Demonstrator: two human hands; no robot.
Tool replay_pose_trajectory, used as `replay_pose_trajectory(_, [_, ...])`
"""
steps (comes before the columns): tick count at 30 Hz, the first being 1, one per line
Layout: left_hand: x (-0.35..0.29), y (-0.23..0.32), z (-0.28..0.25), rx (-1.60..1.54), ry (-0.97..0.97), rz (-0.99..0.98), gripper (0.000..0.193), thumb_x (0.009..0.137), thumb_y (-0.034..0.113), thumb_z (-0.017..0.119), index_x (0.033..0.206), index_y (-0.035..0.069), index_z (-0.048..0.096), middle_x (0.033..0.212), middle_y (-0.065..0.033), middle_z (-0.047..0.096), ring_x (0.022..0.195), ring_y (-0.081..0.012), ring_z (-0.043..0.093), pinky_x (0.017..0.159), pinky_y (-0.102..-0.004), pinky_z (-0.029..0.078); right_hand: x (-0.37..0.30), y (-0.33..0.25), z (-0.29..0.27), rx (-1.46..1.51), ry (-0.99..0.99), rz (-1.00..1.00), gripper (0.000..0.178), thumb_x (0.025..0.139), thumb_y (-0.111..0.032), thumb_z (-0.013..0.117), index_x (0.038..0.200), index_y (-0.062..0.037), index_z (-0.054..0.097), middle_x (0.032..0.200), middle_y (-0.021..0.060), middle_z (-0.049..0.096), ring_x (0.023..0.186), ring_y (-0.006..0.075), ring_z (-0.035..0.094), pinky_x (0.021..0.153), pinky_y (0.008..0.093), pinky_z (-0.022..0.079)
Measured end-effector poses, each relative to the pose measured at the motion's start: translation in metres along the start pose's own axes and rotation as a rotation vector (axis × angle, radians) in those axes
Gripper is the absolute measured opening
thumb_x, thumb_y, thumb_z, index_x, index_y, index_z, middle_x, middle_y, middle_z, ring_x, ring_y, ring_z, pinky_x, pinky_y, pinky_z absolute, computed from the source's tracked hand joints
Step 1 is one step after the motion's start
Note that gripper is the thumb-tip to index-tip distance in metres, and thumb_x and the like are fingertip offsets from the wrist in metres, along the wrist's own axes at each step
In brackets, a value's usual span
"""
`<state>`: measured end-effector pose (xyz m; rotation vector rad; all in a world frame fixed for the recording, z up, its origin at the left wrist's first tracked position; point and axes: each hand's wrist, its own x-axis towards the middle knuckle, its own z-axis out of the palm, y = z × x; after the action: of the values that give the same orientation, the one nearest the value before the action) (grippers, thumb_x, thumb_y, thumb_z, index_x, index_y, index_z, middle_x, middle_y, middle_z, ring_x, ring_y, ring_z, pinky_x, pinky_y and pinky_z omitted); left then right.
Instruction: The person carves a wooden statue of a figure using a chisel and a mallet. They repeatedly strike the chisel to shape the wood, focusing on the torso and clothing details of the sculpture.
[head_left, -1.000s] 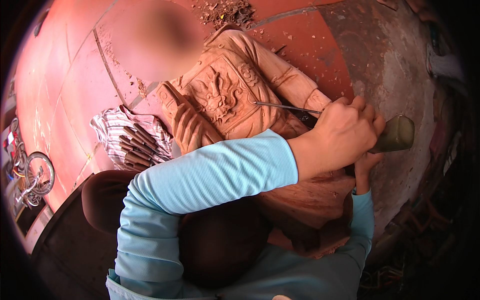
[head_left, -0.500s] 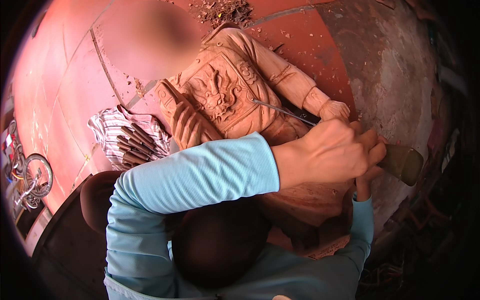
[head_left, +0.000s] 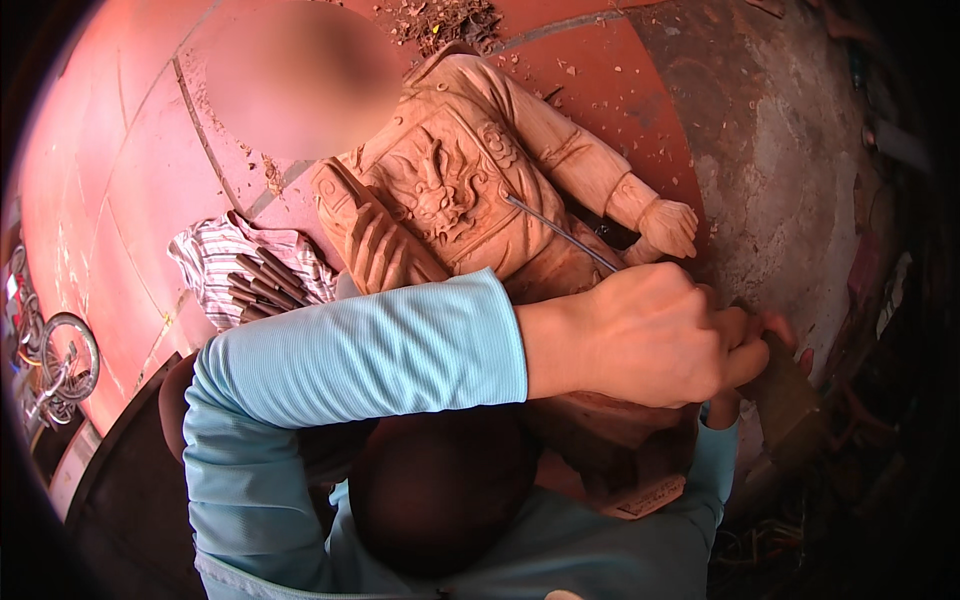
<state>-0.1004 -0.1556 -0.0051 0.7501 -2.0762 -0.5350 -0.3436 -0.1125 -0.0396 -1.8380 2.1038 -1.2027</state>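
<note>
Apparently the dragon relief (head_left: 438, 192) is shaped — your left hand (head_left: 655, 335) clamps the chisel (head_left: 565, 234), right hand's (head_left: 775, 326) grip unclear, remaining work too

Light is strongest at the left, washing the tiled floor (head_left: 110, 190) pale pink, while the lower right sinks into shadow. The carved figure (head_left: 440, 190) shows crisp beside a round patch of heavy blur. The greenish block (head_left: 788, 405) is dim and soft-edged, perhaps from motion. Lines bow toward the black fisheye rim.
</note>
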Motion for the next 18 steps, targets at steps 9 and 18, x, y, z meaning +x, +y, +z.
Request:
replay_pose_trajectory(9, [-0.017, 0.012, -0.006, -0.075, 0.123, 0.055, 0.019, 0.065, 0.018, 0.059, 0.078, 0.004, 0.060, 0.064, -0.0037, 0.054, 0.057, -0.0165, 0.058, 0.049, -0.0283, 0.046, 0.009, -0.014, 0.001, 0.009, -0.053, -0.792, 0.080, 0.081, 0.011, 0.058, 0.140, -0.0151, 0.010, 0.089, 0.0141, 0.052, 0.068, 0.0247, 0.053, 0.058, 0.0378, 0.044])
replay_pose_trajectory(18, [-0.025, 0.014, -0.029, -0.136, 0.090, 0.137, 0.024, 0.064, 0.021, 0.058, 0.082, 0.006, 0.063, 0.052, 0.0011, 0.051, 0.046, -0.0131, 0.052, 0.038, -0.0269, 0.039, 0.023, -0.051, -0.021, -0.045, -0.152, -0.953, 0.086, 0.080, 0.012, 0.052, 0.144, -0.0223, 0.005, 0.087, 0.0147, 0.049, 0.063, 0.0241, 0.049, 0.049, 0.0365, 0.040])
